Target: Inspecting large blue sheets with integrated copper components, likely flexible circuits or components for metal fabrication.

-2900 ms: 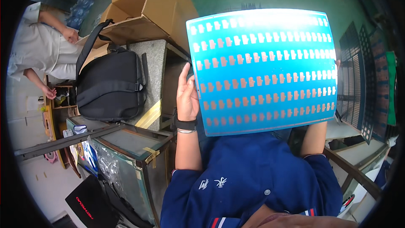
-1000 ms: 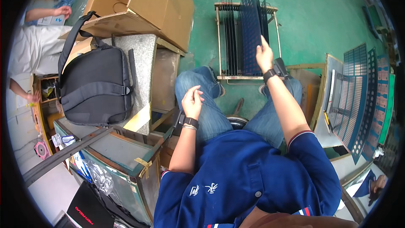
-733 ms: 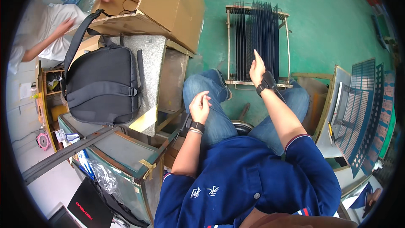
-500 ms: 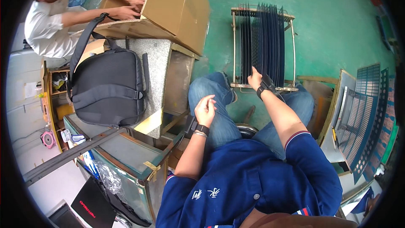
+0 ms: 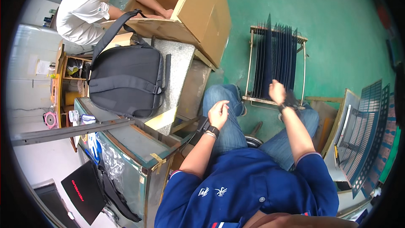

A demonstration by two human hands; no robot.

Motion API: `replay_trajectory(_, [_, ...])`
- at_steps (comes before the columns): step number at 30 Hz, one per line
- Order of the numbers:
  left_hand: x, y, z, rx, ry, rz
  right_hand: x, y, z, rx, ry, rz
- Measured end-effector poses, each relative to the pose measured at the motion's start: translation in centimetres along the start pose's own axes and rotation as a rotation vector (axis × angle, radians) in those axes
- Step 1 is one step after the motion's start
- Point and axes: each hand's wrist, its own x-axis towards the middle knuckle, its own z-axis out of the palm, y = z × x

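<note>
My right hand [image 5: 277, 92] is at the near end of a metal rack [image 5: 252, 65] on the floor, its fingers curled against the edges of several thin dark blue panels [image 5: 283, 55]. The panels stand upright side by side in the rack, and one near the left pokes up higher at the far end. What lies between my right fingertips is too small to make out. Over my left thigh hovers my left hand [image 5: 219, 115], fingers loosely bent and apart, with nothing in it. A black device is strapped to each wrist.
A black backpack [image 5: 125, 80] lies on a grey slab to my left. Behind it, a person in white [image 5: 84, 12] reaches into a large cardboard box [image 5: 211, 14]. A metal-framed cabinet [image 5: 139, 143] stands at near left. Perforated blue sheets [image 5: 363, 122] lean at my right.
The view has shifted, so the scene sits lower and further right. My right hand's outstretched finger has curled in at the panels, and one panel now rises higher. My left hand stays over my thigh.
</note>
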Motion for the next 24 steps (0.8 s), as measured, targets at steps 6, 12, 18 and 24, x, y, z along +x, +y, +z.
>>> replay_trajectory(6, [-0.1,0.6,-0.1,-0.029,-0.006,0.018,-6.4,5.5,-19.5,0.313,0.322,-0.087])
replay_trajectory(12, [0.5,0.7,-0.4,-0.322,-0.112,-0.176,-14.9,11.0,-27.0,1.298,0.168,-0.064])
replay_trajectory(18, [1.9,11.9,-0.4,-1.005,-0.577,-0.226,-19.7,9.4,-24.5,1.463,0.239,-0.051])
replay_trajectory(24, [1.3,16.3,-1.0,-0.934,-0.565,-0.164,-20.3,8.2,-22.6,1.522,-0.001,-0.064])
